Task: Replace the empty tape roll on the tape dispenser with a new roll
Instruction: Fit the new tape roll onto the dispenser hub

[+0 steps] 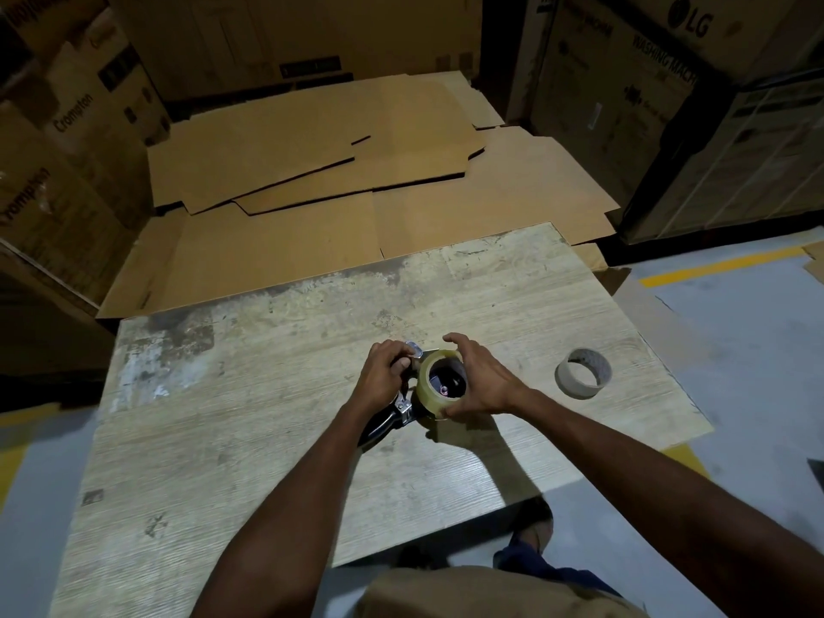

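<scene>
Stacked cartons wall the upper frame, flattened cardboard (312, 180) below them. At centre a worn wooden bench (223, 439) has bare room at left and lower left. Left hand (385, 376) has fingers closed on the dispenser (401, 410); right hand (479, 381) has fingers curled round the new roll (430, 394) seated on it. Empty core (582, 373) lies apart near the right edge.

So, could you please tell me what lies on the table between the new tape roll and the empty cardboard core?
Only the right hand gripping the new tape roll; beyond it, bare table up to the empty core, in the head view.
</scene>
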Motion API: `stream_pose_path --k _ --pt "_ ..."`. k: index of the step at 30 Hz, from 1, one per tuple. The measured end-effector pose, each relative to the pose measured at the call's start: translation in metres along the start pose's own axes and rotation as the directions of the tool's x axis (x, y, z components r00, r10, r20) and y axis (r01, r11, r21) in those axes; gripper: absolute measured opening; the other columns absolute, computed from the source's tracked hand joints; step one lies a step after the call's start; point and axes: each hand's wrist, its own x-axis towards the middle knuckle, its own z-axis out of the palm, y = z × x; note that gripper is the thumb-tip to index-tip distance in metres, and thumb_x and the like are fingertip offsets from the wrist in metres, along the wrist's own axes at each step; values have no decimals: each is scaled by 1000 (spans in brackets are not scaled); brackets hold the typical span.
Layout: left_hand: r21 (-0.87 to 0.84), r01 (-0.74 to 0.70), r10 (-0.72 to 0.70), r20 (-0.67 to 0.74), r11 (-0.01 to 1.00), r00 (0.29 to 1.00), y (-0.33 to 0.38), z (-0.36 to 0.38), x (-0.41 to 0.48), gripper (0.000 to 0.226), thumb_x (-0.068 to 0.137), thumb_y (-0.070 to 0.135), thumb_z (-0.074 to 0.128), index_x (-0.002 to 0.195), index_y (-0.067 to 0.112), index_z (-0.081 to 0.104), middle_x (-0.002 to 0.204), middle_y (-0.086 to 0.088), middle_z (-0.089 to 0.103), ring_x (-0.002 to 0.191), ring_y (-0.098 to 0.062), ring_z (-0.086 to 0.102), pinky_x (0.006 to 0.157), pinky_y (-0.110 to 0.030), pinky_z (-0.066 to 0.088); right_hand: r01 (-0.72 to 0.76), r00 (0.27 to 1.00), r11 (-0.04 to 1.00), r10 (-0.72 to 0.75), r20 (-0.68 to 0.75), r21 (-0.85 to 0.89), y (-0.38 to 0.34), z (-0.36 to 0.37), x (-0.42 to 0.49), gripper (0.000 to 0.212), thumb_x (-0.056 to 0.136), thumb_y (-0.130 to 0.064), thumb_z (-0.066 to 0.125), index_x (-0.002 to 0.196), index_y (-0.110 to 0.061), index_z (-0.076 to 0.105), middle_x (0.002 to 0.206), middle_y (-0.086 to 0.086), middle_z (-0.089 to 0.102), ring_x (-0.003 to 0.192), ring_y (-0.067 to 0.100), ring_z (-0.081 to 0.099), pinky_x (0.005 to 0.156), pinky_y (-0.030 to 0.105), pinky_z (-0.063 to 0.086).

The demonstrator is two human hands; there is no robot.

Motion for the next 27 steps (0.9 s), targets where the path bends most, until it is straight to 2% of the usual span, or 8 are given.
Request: stream_pose_path --k 4,9,13,16,18,20,24,27 --pt "8 -46 46 47 999 998 0 -8 -12 24 94 -2 61 109 15 70 103 -2 61 93 4 52 77 -13 40 31 999 999 -31 -33 19 2 -3 -5 118 53 -45 96 145 -33 22 138 9 50 126 25 49 102 41 49" --pt "-3 -34 34 -8 999 999 -2 -3 -16 24 95 -2 60 104 17 71 106 3 62 103 -18 57 86 -34 48 17 995 992 -5 -97 125 7 -19 -6 119 51 -45 97 144 -35 23 130 4 50 116 24 55 93 37 49" --pt "-22 -28 27 -49 999 998 0 -7 -13 22 95 -4 61 104 12 73 102 2 63 101 -19 57 85 -32 44 -77 986 943 120 -113 325 15 -28 -8 113 61 -32 99 146 -33 25 121 3 56 110 20 60 85 30 54" --pt "-26 -39 37 -86 999 996 -2 -14 -8 20 94 0 68 108 12 73 104 2 65 103 -17 57 86 -27 40 -150 973 822 222 -66 550 24 -27 -8 95 68 -29 96 140 -30 35 118 6 60 115 24 61 87 36 58" --pt "-29 -56 52 -105 998 993 0 -19 -6 20 95 5 70 112 14 73 109 2 66 107 -15 57 88 -26 41 -187 964 729 266 -21 659 27 -29 -9 91 62 -39 95 135 -28 42 119 13 63 112 28 64 92 44 57" --pt "-25 -89 85 -128 996 988 1 -24 -6 20 95 10 72 114 16 72 112 3 67 110 -14 57 91 -25 42 -206 957 654 290 11 728 25 -32 -12 85 62 -47 88 133 -24 49 122 16 64 106 26 65 89 45 55" --pt "11 -150 150 -149 989 977 5 -28 -7 19 95 14 74 113 17 72 112 7 66 111 -9 55 89 -18 39 -257 936 484 339 92 836 23 -37 -15 64 75 -65 68 121 -21 62 119 14 63 98 28 63 80 42 53" --pt "26 -163 165 -159 986 973 9 -29 -5 18 95 15 74 113 17 73 111 7 66 111 -11 55 90 -21 41 -313 911 313 366 190 896 25 -35 -13 60 91 -71 52 120 -19 65 94 8 64 77 25 61 62 35 46"
